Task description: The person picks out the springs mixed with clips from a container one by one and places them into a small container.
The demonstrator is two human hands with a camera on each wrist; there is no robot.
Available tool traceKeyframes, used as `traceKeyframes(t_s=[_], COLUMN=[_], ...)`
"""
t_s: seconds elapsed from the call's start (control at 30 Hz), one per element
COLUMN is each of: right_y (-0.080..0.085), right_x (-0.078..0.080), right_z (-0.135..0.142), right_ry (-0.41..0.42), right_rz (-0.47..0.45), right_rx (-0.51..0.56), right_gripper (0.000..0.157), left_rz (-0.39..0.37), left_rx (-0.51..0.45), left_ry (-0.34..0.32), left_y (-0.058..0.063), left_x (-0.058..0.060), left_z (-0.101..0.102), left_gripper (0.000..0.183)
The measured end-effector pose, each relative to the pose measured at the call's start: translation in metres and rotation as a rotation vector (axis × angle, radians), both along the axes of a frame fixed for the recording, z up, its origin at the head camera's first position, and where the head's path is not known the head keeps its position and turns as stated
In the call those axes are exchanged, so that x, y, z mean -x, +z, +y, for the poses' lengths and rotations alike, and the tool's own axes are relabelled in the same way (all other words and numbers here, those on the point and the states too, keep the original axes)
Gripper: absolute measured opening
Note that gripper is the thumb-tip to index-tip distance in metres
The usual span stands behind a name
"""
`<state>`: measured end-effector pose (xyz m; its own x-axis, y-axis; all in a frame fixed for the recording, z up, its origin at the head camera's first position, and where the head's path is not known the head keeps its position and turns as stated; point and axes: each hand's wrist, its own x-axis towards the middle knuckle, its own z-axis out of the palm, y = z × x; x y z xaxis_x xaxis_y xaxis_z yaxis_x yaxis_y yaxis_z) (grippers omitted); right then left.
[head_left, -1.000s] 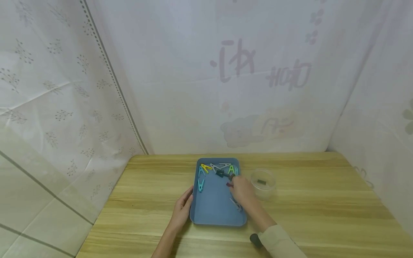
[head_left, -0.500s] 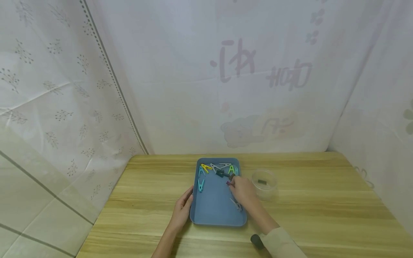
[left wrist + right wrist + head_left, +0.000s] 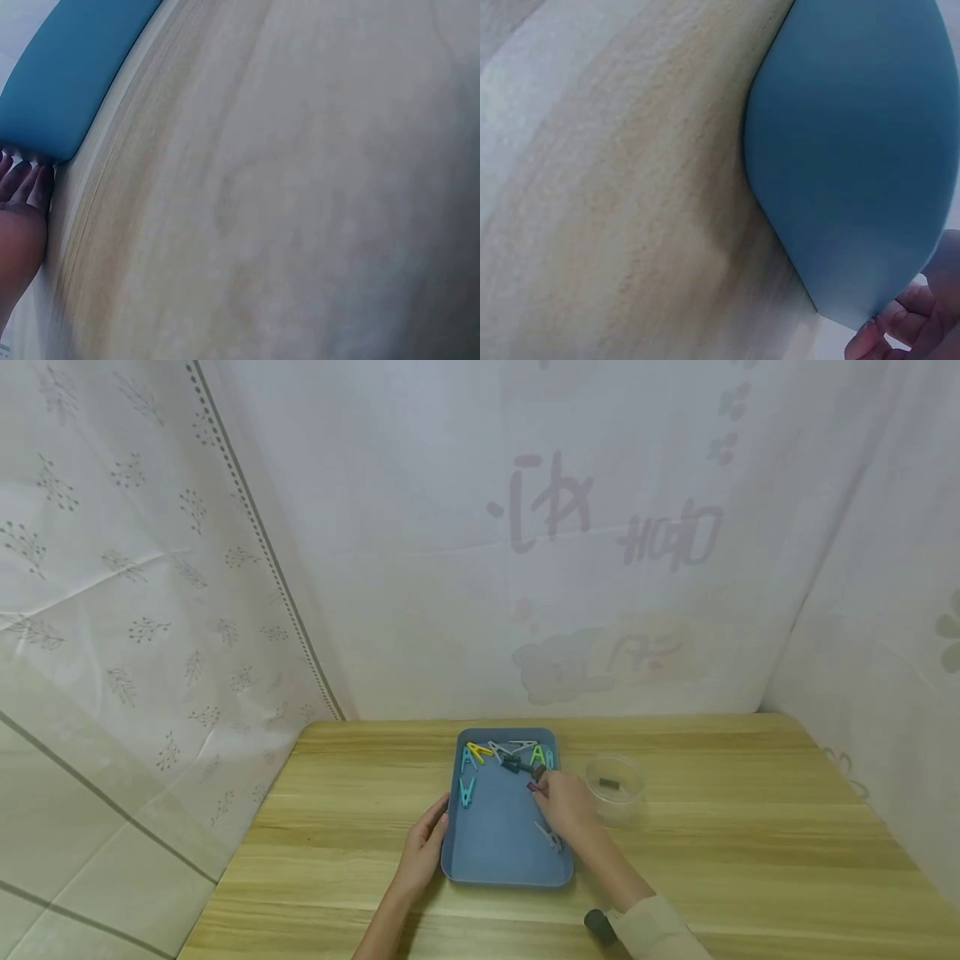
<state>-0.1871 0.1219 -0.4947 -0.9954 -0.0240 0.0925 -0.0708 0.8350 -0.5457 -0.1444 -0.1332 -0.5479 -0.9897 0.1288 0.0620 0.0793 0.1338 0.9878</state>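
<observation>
A blue tray [image 3: 498, 860] lies on the table with several plastic clothespins in it. At its left side rests my left hand [image 3: 422, 852], thumb near the rim; straight fingers [image 3: 36, 187] touch the outer wall in the left wrist view. My right hand [image 3: 566, 806] reaches over the tray's right side and pinches a small purple clip [image 3: 533, 787], mostly hidden by the fingers. Close beyond it lie a brown piece [image 3: 538, 772] and dark green clips [image 3: 511, 763]. A grey clothespin [image 3: 549, 837] lies below the right hand.
Yellow [image 3: 478, 751] and light green [image 3: 537, 754] clothespins lie at the tray's far end, a teal clothespin [image 3: 467, 792] at its left. Right of the tray stands a clear round tub [image 3: 613, 803] holding a dark green piece [image 3: 609, 783]. A dark cylindrical object [image 3: 599, 927] is near the right sleeve.
The right hand has shifted only slightly, its fingers still on the purple clip. The left hand and the tray have stayed in place.
</observation>
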Motion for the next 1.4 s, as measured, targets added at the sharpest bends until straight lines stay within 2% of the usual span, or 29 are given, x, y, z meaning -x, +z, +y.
traceKeyframes(t_s=[0.37, 0.93, 1.4], right_y=[0.005, 0.013, 0.017], right_x=[-0.005, -0.012, -0.016], right_z=[0.001, 0.002, 0.006], right_ry=[-0.018, -0.023, -0.014], right_rz=[0.023, 0.043, 0.07], right_rx=[-0.008, 0.153, 0.249], right_gripper=[0.014, 0.009, 0.016], left_rz=[0.004, 0.003, -0.002], left_rx=[0.004, 0.007, 0.002], left_ry=[0.001, 0.006, -0.002], left_y=[0.001, 0.001, 0.001], left_x=[0.001, -0.001, -0.002], left_z=[0.0, 0.001, 0.0], left_gripper=[0.047, 0.047, 0.047])
